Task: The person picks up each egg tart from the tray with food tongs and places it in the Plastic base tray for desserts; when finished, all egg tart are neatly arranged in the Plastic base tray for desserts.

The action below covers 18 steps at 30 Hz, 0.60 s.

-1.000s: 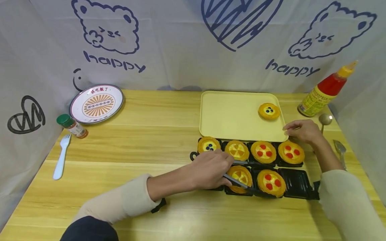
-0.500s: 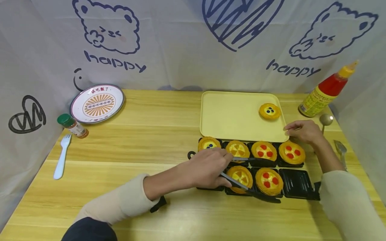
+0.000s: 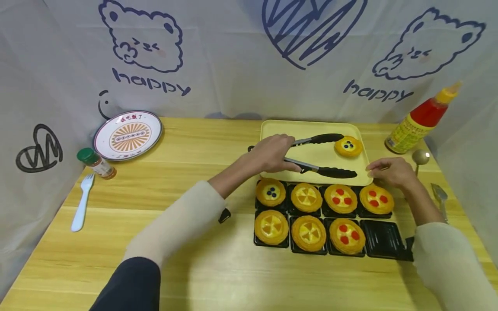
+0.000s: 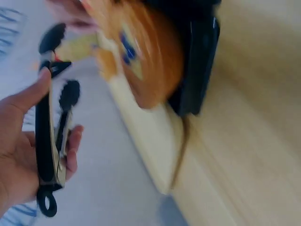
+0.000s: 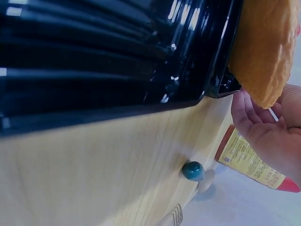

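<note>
My left hand (image 3: pixel 285 151) grips a pair of black-tipped metal tongs (image 3: pixel 319 169) over the yellow tray (image 3: pixel 295 129). The tongs stand spread apart with nothing between their tips. A blueberry tart (image 3: pixel 348 146) lies on the tray's right side, beside the upper tong tip. In front of the yellow tray sits a black moulded tray (image 3: pixel 383 239) with several tarts; its front right cell holds none. My right hand (image 3: pixel 375 169) rests with loosely curled fingers against the yellow tray's near right corner. The left wrist view shows the tongs (image 4: pixel 47 141) in my palm and a blurred tart (image 4: pixel 141 52).
A red sauce bottle (image 3: pixel 422 116) and a round spoon (image 3: pixel 420 156) stand at the right, with another utensil (image 3: pixel 439 194) near the edge. At the left are a patterned plate (image 3: pixel 128 134), a green-capped spice jar (image 3: pixel 95 163) and a white fork (image 3: pixel 81 203). Cloth walls close in three sides.
My left hand lifted the tongs off the black tray's front row and carried them back over the yellow tray, with nothing in them. The right hand has stayed put.
</note>
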Motion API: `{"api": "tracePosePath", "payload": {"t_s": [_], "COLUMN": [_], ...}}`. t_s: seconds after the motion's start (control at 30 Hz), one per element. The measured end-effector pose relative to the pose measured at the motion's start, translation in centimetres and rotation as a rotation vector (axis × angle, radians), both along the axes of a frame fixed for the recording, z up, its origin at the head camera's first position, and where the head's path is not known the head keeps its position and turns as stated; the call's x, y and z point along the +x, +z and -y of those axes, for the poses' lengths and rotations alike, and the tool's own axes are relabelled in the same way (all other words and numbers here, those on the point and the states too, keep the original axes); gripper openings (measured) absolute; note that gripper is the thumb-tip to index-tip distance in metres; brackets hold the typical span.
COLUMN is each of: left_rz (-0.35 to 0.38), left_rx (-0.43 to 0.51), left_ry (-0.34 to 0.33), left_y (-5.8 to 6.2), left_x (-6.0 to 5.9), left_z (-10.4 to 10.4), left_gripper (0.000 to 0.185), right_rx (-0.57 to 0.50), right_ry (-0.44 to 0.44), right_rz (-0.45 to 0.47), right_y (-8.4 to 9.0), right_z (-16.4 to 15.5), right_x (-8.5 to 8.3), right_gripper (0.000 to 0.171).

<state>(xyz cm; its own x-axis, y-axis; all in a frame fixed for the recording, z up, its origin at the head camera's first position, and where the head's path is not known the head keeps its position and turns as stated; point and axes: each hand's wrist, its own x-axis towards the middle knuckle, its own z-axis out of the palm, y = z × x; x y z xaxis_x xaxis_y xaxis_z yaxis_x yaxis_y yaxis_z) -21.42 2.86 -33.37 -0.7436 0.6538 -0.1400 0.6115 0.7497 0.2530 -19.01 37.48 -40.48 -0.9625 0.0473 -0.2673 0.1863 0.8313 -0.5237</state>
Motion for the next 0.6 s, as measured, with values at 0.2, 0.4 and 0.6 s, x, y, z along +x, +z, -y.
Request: {"api": "tracePosePath", "payload": {"t_s": [0.2,0.4,0.6], "left_rz": [0.048,0.036,0.020], "left_rx": [-0.109,-0.113,-0.106], "left_ry": [0.033,0.075,0.096], "left_y": [-2.0,-3.5,-3.6], "left_x": [-4.3,-5.4,-5.7], "left_z": [-3.3,-5.6,-6.5], "left_gripper": [0.079,0.060,0.053], "right_rx": [-0.016,0.018,0.009], "right_ry": [0.032,0.054,0.043], "right_rz": [0.005,0.027,0.024], "right_y": [-0.2,-0.2,0.0], "right_z": [0.0,-0.4,-0.4], "right_x": [-0.1,0.0,-0.2], "right_gripper": [0.035,0.037,0.035]}}
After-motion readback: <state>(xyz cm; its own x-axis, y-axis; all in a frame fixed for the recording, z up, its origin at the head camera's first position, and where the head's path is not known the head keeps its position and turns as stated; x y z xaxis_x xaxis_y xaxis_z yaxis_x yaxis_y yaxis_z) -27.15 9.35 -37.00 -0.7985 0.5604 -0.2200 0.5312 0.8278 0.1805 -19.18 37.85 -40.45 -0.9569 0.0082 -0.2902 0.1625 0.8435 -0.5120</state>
